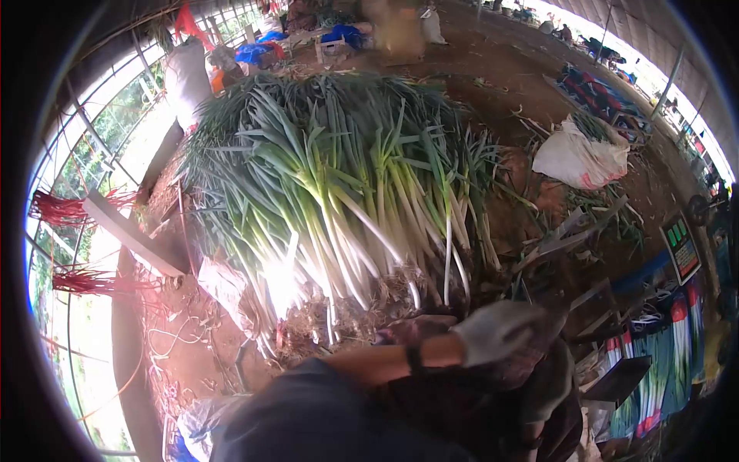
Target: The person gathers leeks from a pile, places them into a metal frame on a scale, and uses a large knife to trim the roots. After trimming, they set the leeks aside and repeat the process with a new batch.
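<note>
Head view: leeks [331, 185] heaped on the earthen floor [493, 54], directly ahead of the wearer. Long axes roughly fore-and-aft, slightly fanned; white root ends toward the wearer, green leaves away. Left hand [499, 333], gloved, near the root ends at the heap's right, reaching across from the left. Right hand [548, 389], gloved, just beside and lower. Both blurred or shadowed; cannot tell whether spread, pressed together or pinching. At right: scale [679, 240] with lit green display; leek bundles [660, 362], partly blocked by a dark plate [616, 383]. Farther out: white sack [581, 158], leaves protruding. At left: red strands [69, 209] against the frame.
</note>
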A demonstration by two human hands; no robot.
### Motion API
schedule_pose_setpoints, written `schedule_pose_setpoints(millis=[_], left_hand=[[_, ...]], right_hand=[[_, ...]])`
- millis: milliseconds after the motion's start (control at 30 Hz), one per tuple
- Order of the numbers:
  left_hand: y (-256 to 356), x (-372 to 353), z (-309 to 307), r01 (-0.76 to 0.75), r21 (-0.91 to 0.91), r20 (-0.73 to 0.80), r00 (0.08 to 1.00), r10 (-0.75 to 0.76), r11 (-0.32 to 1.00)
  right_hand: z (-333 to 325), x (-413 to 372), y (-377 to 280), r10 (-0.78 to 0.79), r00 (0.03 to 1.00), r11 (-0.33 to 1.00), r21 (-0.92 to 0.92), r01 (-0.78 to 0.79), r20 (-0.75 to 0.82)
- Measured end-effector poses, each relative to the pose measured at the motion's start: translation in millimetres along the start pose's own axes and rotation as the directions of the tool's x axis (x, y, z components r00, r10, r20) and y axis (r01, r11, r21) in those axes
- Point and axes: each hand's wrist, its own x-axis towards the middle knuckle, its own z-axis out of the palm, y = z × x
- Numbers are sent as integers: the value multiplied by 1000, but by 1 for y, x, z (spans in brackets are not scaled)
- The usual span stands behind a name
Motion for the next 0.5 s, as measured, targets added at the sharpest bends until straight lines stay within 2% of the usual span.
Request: schedule_pose_setpoints(millis=[33,67,100,133,167,233,267,300,367,400,433,500], left_hand=[[-4,-12,-19,79,93,-28,997,-77,993],[-1,-20,-45,316,99,-7,948,-317,944],[3,-32,-68,536,112,10,841,-540,837],[-5,-55,-85,552,209,-114,834,-540,807],[-22,-81,-103,573,301,-239,819,-521,762],[-54,-141,-143,698,353,-367,716,-595,623],[-80,-184,-165,736,327,-452,673,-586,593],[-106,-231,-188,769,297,-533,625,-570,566],[-140,-317,-232,908,263,-706,412,-576,327],[-127,-335,-250,956,237,-699,291,-653,173],[-113,-349,-267,977,212,-687,160,-709,14],[-145,-423,-296,972,159,-648,-30,-761,-174]], right_hand=[[17,1,-14,39,997,985,165,-51,73],[35,-1,-21,65,986,940,324,-112,152],[48,-2,-30,77,969,865,468,-182,234],[56,7,-51,-98,948,926,376,-24,304],[63,13,-69,-260,885,944,295,148,387],[104,-5,-67,-90,873,883,443,-152,479],[124,-14,-62,-14,846,815,496,-300,534],[135,-21,-59,-13,841,890,389,-237,541],[150,-33,-56,-9,827,984,152,-93,562],[151,-37,-63,-87,870,967,250,-43,486],[149,-39,-64,-113,869,970,243,-9,483],[146,-41,-65,-174,858,970,233,66,483]])
